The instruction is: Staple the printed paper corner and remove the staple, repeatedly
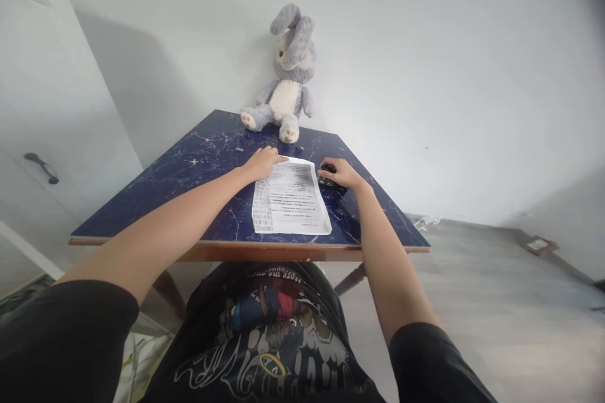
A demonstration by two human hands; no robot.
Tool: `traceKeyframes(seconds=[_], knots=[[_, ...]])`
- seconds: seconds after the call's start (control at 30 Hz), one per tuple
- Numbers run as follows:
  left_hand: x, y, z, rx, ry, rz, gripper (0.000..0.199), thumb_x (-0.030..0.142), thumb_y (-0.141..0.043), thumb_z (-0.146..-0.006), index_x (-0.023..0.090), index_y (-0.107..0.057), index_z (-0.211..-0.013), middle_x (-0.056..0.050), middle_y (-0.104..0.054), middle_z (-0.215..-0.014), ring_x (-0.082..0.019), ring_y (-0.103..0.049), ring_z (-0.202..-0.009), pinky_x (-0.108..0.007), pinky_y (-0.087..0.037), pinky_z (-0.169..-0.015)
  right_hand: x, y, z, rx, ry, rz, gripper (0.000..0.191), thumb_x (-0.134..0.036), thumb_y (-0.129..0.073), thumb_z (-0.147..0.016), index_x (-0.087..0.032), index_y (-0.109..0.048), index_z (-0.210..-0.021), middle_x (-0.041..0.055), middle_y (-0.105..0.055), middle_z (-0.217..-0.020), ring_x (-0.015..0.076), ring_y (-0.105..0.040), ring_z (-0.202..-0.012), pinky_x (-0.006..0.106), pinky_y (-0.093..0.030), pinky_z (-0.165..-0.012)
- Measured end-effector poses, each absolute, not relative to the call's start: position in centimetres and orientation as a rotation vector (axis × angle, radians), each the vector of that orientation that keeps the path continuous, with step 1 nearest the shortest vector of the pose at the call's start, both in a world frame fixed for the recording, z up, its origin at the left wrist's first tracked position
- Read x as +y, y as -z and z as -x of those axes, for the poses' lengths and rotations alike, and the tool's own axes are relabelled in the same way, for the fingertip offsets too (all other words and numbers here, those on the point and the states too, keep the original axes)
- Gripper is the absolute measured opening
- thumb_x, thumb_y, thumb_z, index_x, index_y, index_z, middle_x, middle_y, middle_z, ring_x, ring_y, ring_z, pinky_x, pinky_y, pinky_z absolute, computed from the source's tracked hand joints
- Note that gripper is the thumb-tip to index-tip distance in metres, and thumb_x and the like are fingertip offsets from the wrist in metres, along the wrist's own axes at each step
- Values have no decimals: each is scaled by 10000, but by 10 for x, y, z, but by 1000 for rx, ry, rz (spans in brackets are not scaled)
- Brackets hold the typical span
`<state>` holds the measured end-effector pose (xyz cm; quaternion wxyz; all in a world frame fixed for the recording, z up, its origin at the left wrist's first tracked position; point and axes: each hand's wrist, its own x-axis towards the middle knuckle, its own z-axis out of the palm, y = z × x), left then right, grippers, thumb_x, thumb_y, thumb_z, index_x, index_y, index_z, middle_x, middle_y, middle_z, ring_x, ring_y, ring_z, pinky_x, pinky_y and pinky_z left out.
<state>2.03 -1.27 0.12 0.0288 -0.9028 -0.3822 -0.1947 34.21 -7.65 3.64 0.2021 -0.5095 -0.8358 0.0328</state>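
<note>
the white rectangular sheet of printed paper lies on the dark blue, marble-patterned bench, close to its front edge and between our two hands. our left hand touches the far left corner of it with the index finger stretched out; the other fingers look bent, and whether they pinch the edge, we cannot tell. our right hand is half closed around a small, glossy black object, just beside the right edge of the sheet; its exact kind is not clear to us. as we judge, the sheet is laid out and the object is in our grasp, but apart from the paper. how much work is left, we cannot say. the grey plush rabbit with cream belly sits behind, untouched.
</note>
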Motion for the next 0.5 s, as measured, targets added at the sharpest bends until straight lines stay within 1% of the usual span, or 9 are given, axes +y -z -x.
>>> traceKeyframes(seconds=[0.07, 0.1, 0.17, 0.27, 0.37, 0.5], knots=[[-14, -2, -21, -1184, 588, 2790, 564, 114, -442, -970, 337, -617, -1458, -94, -603, -1120, -269, -522, -1087, -406, -403, -999, -76, -36, -337, -2190, -119, 1570, 608, -671, -376, -1012, -186, -732, -928, 98, -754, -930, 263, -673, -872, 336, -470, -819], [-14, -2, -22, -1184, 582, 2795, 581, 94, -426, -963, 334, -620, -1456, -94, -606, -1121, -267, -527, -1086, -403, -407, -995, -75, -35, -333, -2111, -117, 1670, 686, -698, -294, -1027, -185, -729, -889, 117, -751, -928, 279, -679, -892, 346, -473, -827], [-14, -2, -22, -1173, 571, 2813, 606, 63, -406, -948, 327, -632, -1445, -94, -613, -1121, -263, -538, -1090, -397, -415, -992, -73, -33, -327, -1997, -83, 1849, 751, -731, -235, -1024, -189, -720, -834, 156, -747, -945, 318, -686, -941, 367, -476, -842], [-13, 1, -25, -1146, 593, 2853, 572, 84, -441, -944, 330, -664, -1410, -93, -628, -1107, -267, -554, -1096, -397, -419, -1010, -69, -29, -321, -1992, -44, 1941, 732, -734, -261, -1017, -200, -706, -788, 180, -743, -960, 347, -688, -947, 381, -475, -828], [-11, 5, -29, -1116, 636, 2917, 516, 140, -509, -939, 339, -694, -1378, -90, -645, -1080, -273, -571, -1092, -392, -419, -1031, -69, -26, -320, -2034, -16, 1901, 706, -692, -264, -1033, -206, -709, -779, 166, -741, -934, 338, -689, -900, 379, -470, -799], [-12, 7, -33, -1092, 656, 2965, 519, 142, -512, -923, 331, -709, -1364, -86, -663, -1069, -266, -583, -1086, -372, -425, -1027, -69, -22, -317, -2134, 111, 1887, 617, -609, -330, -1045, -209, -746, -827, 151, -742, -902, 319, -693, -872, 380, -471, -795]])
